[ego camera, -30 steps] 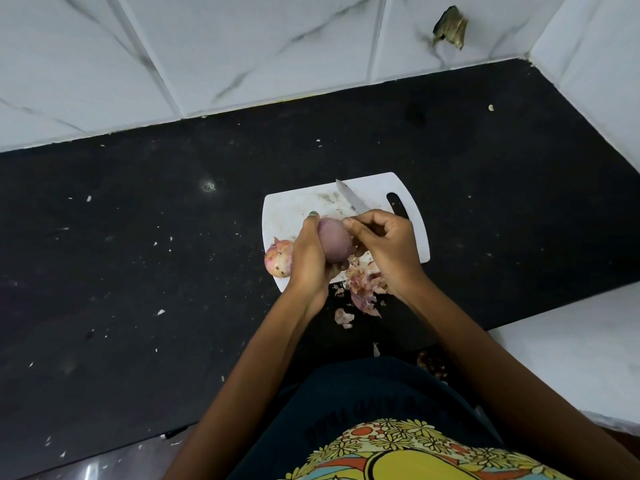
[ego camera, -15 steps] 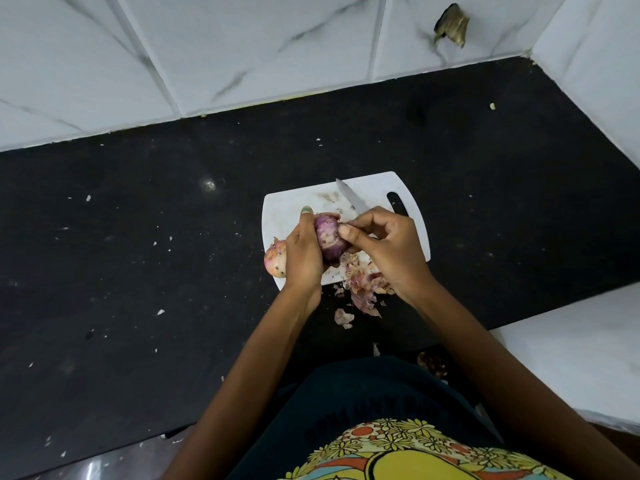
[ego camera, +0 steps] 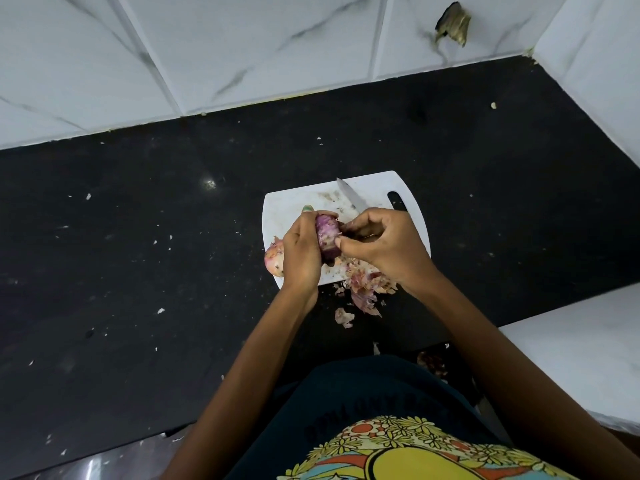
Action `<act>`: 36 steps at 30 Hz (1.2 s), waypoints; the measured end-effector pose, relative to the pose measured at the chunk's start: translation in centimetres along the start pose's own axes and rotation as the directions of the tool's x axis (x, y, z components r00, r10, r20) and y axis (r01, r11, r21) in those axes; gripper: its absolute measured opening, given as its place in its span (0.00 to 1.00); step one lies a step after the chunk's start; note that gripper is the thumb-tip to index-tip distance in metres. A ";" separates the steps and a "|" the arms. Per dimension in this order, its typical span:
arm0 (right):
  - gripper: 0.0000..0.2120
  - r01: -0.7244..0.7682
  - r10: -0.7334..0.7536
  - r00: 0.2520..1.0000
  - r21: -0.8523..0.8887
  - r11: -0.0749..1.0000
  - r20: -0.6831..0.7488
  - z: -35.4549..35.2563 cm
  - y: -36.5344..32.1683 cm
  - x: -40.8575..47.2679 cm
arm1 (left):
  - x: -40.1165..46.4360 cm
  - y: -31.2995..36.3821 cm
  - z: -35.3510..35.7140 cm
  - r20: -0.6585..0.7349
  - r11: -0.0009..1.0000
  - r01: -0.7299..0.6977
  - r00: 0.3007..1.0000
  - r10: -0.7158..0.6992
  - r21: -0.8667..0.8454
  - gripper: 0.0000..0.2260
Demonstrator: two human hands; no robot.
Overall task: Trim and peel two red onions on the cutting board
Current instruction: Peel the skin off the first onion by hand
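Observation:
My left hand [ego camera: 300, 252] grips a purple, partly peeled red onion [ego camera: 326, 235] above the white cutting board [ego camera: 287, 209]. My right hand [ego camera: 386, 244] holds a knife [ego camera: 351, 198] whose blade points up and left over the board, while its thumb and forefinger pinch at the onion's skin. A second onion [ego camera: 273, 259], still in its pale dry skin, lies at the board's left edge, partly hidden behind my left hand. Loose onion skins [ego camera: 363, 289] lie on the board's near edge and on the counter.
The board sits on a black counter [ego camera: 138, 254] speckled with crumbs. White marbled wall tiles [ego camera: 242, 46] run along the back and right. A white ledge [ego camera: 571, 358] lies at the near right.
My left hand has turned the onion, showing more of its purple side. My right fingers have shifted lower along the onion's right side.

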State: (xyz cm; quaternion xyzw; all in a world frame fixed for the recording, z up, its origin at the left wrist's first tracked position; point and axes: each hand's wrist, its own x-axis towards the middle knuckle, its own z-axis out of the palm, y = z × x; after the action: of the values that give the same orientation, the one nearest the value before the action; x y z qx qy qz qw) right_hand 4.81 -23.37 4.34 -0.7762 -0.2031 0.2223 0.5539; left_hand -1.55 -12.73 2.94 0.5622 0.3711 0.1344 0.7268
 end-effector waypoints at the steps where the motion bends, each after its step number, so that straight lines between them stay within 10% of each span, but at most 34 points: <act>1: 0.06 0.003 -0.003 1.000 0.000 1.000 0.005 -0.1 0.0 0.1 | 0.0 0.0 0.0 0.006 1.000 -0.001 1.000 0.001 -0.003 0.19; 12: 0.11 0.046 -0.048 0.997 0.038 0.998 0.063 0.1 0.5 -0.2 | 0.3 0.1 0.0 -0.063 0.974 0.132 0.987 -0.146 -0.182 0.17; 24: 0.04 0.172 -0.201 0.954 -0.146 0.974 -0.222 3.2 1.1 -0.6 | 0.3 -0.5 0.8 -0.099 0.979 0.050 0.993 -0.071 -0.198 0.17; 36: 0.03 -0.103 0.068 0.957 -0.111 0.989 -0.282 0.6 3.4 1.4 | 0.6 -0.3 0.1 0.151 0.921 0.213 0.974 -0.172 -0.328 0.21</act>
State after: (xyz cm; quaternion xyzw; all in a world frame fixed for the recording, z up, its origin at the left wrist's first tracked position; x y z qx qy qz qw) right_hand 5.88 -23.16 0.82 -0.8407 -0.1030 0.1220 0.5174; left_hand -1.16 -12.55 2.46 0.3954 0.3515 0.0908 0.8437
